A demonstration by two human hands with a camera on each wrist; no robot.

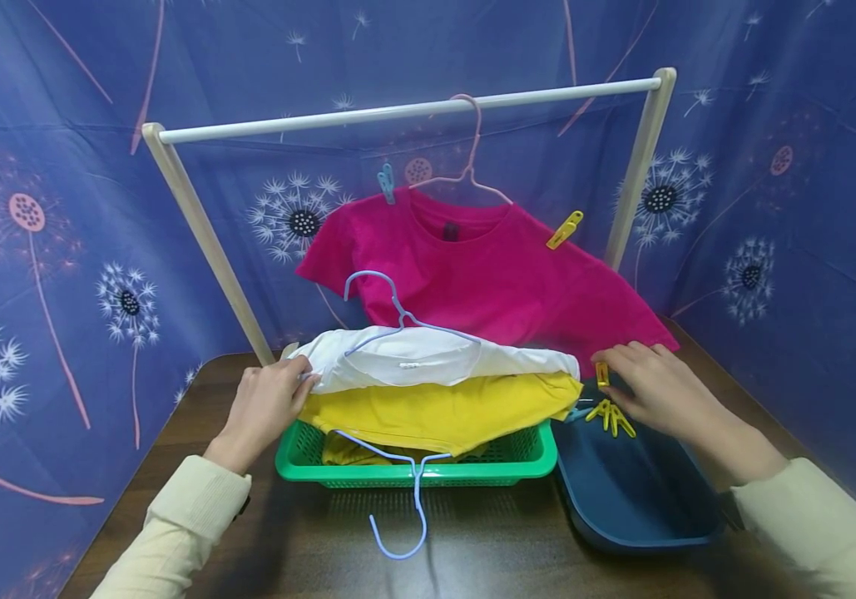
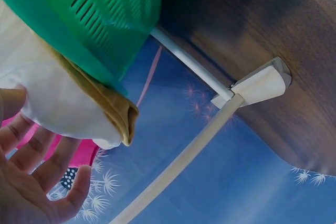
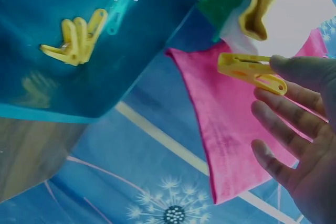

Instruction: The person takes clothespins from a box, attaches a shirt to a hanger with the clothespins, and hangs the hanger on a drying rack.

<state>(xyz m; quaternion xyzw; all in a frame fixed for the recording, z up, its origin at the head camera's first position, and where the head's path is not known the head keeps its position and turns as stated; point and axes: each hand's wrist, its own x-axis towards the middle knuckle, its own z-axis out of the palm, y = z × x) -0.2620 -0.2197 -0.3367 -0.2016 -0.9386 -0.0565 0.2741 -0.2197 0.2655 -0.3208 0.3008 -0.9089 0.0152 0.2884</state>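
My left hand (image 1: 266,405) pinches the left end of a white T-shirt (image 1: 428,353) between thumb and fingers. A light blue hanger (image 1: 401,320) sits in its neck. The shirt lies over a yellow garment (image 1: 435,413), which has a second blue hanger (image 1: 418,491) with its hook pointing toward me. Both garments rest across a green basket (image 1: 413,474). My right hand (image 1: 655,391) pinches a yellow clothespin (image 3: 244,71) between thumb and fingers, right of the white shirt. The magenta T-shirt (image 1: 472,274) hangs behind on a pink hanger (image 1: 475,137).
A white rail (image 1: 263,126) on wooden posts spans the back. Blue (image 1: 386,183) and yellow (image 1: 566,230) clothespins clip the magenta shirt's shoulders. Several yellow clothespins (image 3: 76,38) and a blue one (image 3: 118,10) lie in the dark blue bin (image 1: 637,499) at right.
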